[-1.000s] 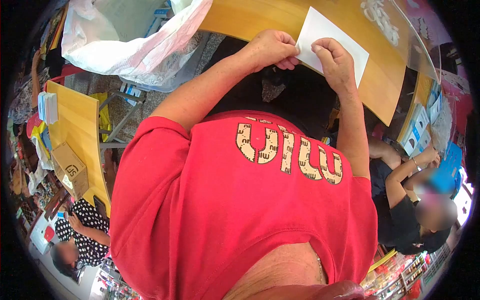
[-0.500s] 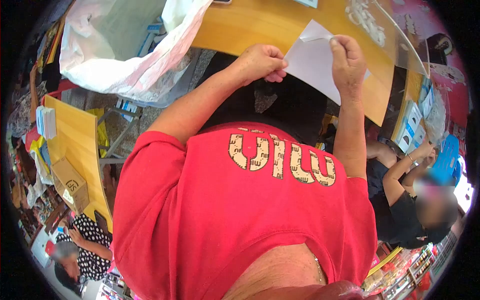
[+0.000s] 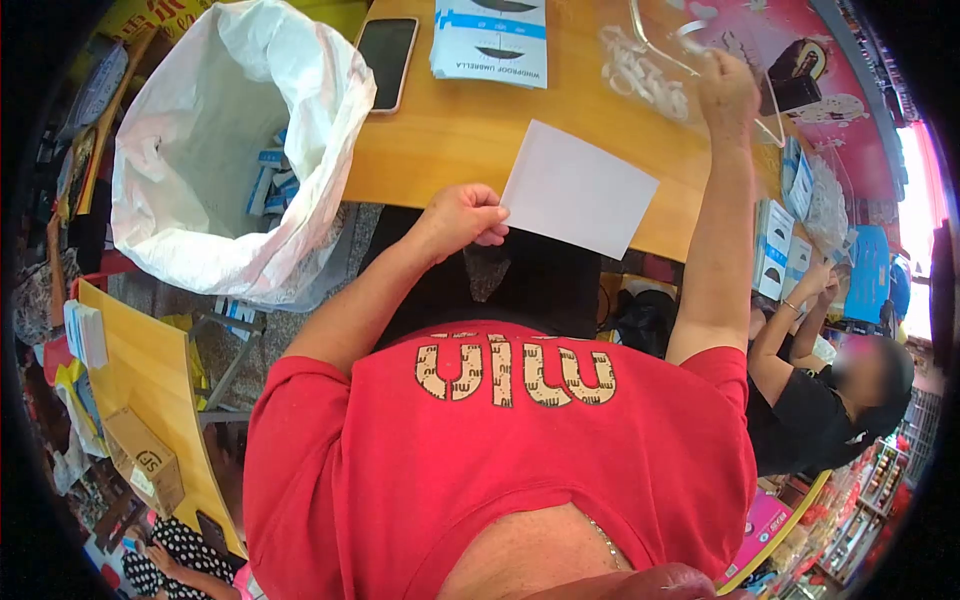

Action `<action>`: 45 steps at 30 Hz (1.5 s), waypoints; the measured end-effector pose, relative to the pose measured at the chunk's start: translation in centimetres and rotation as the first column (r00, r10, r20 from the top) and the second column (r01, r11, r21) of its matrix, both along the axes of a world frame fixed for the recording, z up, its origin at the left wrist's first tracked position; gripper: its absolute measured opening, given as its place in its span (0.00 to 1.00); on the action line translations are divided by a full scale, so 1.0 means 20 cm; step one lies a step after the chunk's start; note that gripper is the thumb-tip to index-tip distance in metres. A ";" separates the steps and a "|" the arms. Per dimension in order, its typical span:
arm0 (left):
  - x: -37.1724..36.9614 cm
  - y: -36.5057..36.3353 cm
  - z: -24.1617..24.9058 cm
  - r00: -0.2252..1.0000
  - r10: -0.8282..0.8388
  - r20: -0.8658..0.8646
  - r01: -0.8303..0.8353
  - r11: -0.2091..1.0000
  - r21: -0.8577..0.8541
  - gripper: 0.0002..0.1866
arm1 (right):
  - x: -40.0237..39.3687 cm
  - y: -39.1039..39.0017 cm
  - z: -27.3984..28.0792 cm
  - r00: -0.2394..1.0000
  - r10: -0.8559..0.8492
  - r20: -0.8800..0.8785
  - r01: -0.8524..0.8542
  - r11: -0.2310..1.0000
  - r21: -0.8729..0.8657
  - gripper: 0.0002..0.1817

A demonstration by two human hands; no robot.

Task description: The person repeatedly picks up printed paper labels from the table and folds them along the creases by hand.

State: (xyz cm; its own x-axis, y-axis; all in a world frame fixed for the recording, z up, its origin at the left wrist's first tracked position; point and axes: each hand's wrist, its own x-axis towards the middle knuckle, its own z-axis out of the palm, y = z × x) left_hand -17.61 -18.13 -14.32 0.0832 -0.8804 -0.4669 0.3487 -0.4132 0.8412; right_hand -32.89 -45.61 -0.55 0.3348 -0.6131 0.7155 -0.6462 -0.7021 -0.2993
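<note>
A plain white sheet of paper (image 3: 578,190) lies partly over the table edge, toward my body. My left hand (image 3: 464,217) pinches its left corner between thumb and fingers. My right hand (image 3: 730,92) is raised at the far right, away from the sheet, its fingers closed at the rim of a clear plastic tray (image 3: 640,25). From its fingertips a blurred, curled white strip (image 3: 690,38) sticks out. Several loose white strips (image 3: 640,75) lie in a heap in the tray, just left of this hand.
A white-lined bin (image 3: 330,165) with blue-and-white boxes inside stands left of the table (image 3: 410,150). On the table are a phone (image 3: 387,62) and a stack of umbrella leaflets (image 3: 490,50). Another person (image 3: 815,400) sits at the right, near a blue chair (image 3: 868,275).
My right hand has left the paper and moved up to the tray. The sheet, held by my left hand alone, now lies flat. The view has shifted, showing the phone and leaflets.
</note>
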 end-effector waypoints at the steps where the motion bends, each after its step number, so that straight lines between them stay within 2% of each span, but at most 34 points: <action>1: 0.00 0.00 0.00 1.000 0.010 0.008 -0.009 1.000 -0.011 0.06 | 0.00 0.00 0.00 0.986 -0.042 -0.163 0.054 0.996 0.073 0.14; 2: 0.00 -0.01 0.00 1.000 0.007 0.010 -0.006 1.000 -0.013 0.06 | 0.00 -0.01 -0.01 0.943 -0.068 -0.326 0.119 0.983 0.139 0.14; 4: -0.01 0.00 -0.01 0.999 0.038 -0.007 -0.039 0.999 -0.024 0.06 | -0.02 0.02 -0.01 0.930 -0.072 -0.360 0.140 0.976 0.168 0.13; 6: 0.00 -0.01 -0.01 0.997 0.061 -0.050 -0.063 0.997 -0.042 0.06 | -0.05 0.05 -0.04 0.985 0.153 -0.079 -0.160 0.983 -0.089 0.12; 8: 0.00 0.00 0.01 0.969 0.156 -0.192 -0.174 0.981 -0.084 0.05 | -0.03 0.39 0.01 0.965 0.204 0.164 -0.227 0.965 0.131 0.11; 10: -0.02 0.00 0.07 0.908 0.311 -0.280 -0.335 0.941 -0.041 0.05 | -0.04 0.64 -0.14 0.835 0.507 0.213 -0.548 0.734 0.401 0.14; 12: -0.05 0.00 0.12 0.891 0.339 -0.302 -0.369 0.928 -0.049 0.05 | -0.02 0.89 -0.26 0.855 0.490 -0.168 -0.387 0.820 0.420 0.19; 14: -0.08 0.00 0.16 0.879 0.348 -0.326 -0.388 0.919 -0.066 0.06 | 0.00 1.00 -0.36 0.843 0.496 -0.210 -0.331 0.785 0.524 0.22; 15: -0.10 0.00 0.19 0.883 0.292 -0.367 -0.351 0.931 -0.103 0.06 | 0.01 1.01 -0.41 0.870 0.461 -0.172 -0.346 0.822 0.453 0.20; 16: -0.12 0.01 0.20 0.883 0.234 -0.406 -0.313 0.939 -0.141 0.07 | 0.00 0.97 -0.45 0.875 0.454 -0.165 -0.340 0.822 0.457 0.20; 17: -0.14 0.03 0.21 0.917 0.160 -0.366 -0.233 0.958 -0.166 0.08 | -0.02 0.91 -0.49 0.871 0.490 -0.040 -0.442 0.816 0.373 0.18; 18: -0.15 0.05 0.23 0.919 0.157 -0.361 -0.228 0.960 -0.163 0.08 | -0.01 0.89 -0.47 0.844 0.531 0.081 -0.531 0.803 0.272 0.16; 19: -0.14 0.08 0.25 0.936 0.033 -0.351 -0.098 0.981 -0.169 0.09 | -0.03 0.90 -0.43 0.846 0.501 0.184 -0.533 0.780 0.329 0.13; 20: -0.12 0.11 0.26 0.936 -0.091 -0.341 0.033 0.984 -0.172 0.11 | -0.05 0.91 -0.41 0.846 0.498 0.189 -0.533 0.779 0.330 0.13; 22: -0.05 0.16 0.25 0.934 -0.219 -0.282 0.158 0.962 -0.223 0.19 | -0.10 0.92 -0.40 0.797 0.565 0.212 -0.603 0.730 0.322 0.12; 24: 0.03 0.23 0.21 0.889 -0.235 -0.394 0.133 0.954 -0.270 0.23 | -0.18 0.88 -0.44 0.776 0.572 0.266 -0.631 0.713 0.306 0.11; 25: 0.04 0.23 0.17 0.881 -0.201 -0.428 0.060 0.945 -0.321 0.23 | -0.22 0.86 -0.44 0.686 0.556 0.470 -0.727 0.551 0.410 0.10; 26: 0.05 0.21 0.14 0.859 -0.121 -0.497 -0.021 0.962 -0.271 0.24 | -0.25 0.88 -0.45 0.584 0.480 0.655 -0.812 0.355 0.463 0.10; 28: 0.02 0.15 0.14 0.847 -0.015 -0.531 -0.107 0.974 -0.199 0.26 | -0.28 0.93 -0.41 0.486 0.527 0.697 -0.858 0.134 0.497 0.10; 29: 0.00 0.11 0.12 0.827 0.059 -0.560 -0.183 0.969 -0.168 0.20 | -0.27 0.94 -0.41 0.457 0.568 0.684 -0.862 0.092 0.499 0.11; 30: 0.01 0.07 0.13 0.829 0.065 -0.556 -0.186 0.969 -0.165 0.20 | -0.26 0.96 -0.41 0.426 0.609 0.669 -0.864 0.054 0.501 0.11; 31: 0.01 0.04 0.14 0.861 0.080 -0.502 -0.199 0.962 -0.188 0.17 | -0.26 0.97 -0.41 0.424 0.609 0.671 -0.865 0.051 0.500 0.11; 33: 0.02 0.01 0.16 0.889 0.093 -0.449 -0.208 0.954 -0.215 0.15 | -0.26 0.98 -0.40 0.519 0.660 0.543 -0.818 0.199 0.539 0.12; 34: 0.01 0.01 0.16 0.906 0.123 -0.405 -0.242 0.936 -0.255 0.14 | -0.26 0.99 -0.38 0.520 0.660 0.543 -0.818 0.201 0.539 0.12; 36: 0.00 0.00 0.18 0.920 0.152 -0.360 -0.266 0.919 -0.291 0.13 | -0.27 1.00 -0.31 0.705 0.685 0.187 -0.666 0.548 0.506 0.11; 37: -0.02 0.02 0.20 0.945 0.183 -0.271 -0.257 0.928 -0.269 0.13 | -0.28 1.00 -0.32 0.706 0.681 0.193 -0.681 0.578 0.450 0.10; 38: -0.03 0.02 0.20 0.961 0.210 -0.178 -0.250 0.936 -0.248 0.12 | -0.28 0.99 -0.31 0.709 0.677 0.197 -0.679 0.579 0.452 0.10; 40: -0.05 0.03 0.18 0.980 0.150 -0.128 -0.184 0.928 -0.323 0.11 | -0.26 0.96 -0.29 0.642 0.691 0.331 -0.766 0.569 0.298 0.10; 41: -0.03 0.04 0.15 0.979 0.032 -0.203 -0.114 0.905 -0.409 0.12 | -0.26 0.95 -0.32 0.669 0.610 0.424 -0.742 0.570 0.351 0.09; 42: -0.04 0.03 0.16 0.979 0.031 -0.203 -0.113 0.905 -0.410 0.12 | -0.25 0.96 -0.32 0.670 0.610 0.424 -0.742 0.571 0.351 0.09; 44: -0.05 0.03 0.19 0.995 0.098 -0.005 -0.086 0.852 -0.517 0.12 | -0.23 0.98 -0.32 0.551 0.272 0.789 -0.826 0.318 0.466 0.08; 45: -0.04 0.03 0.20 0.997 0.063 0.053 -0.027 0.855 -0.518 0.13 | -0.25 0.96 -0.33 0.574 0.342 0.744 -0.817 0.299 0.494 0.07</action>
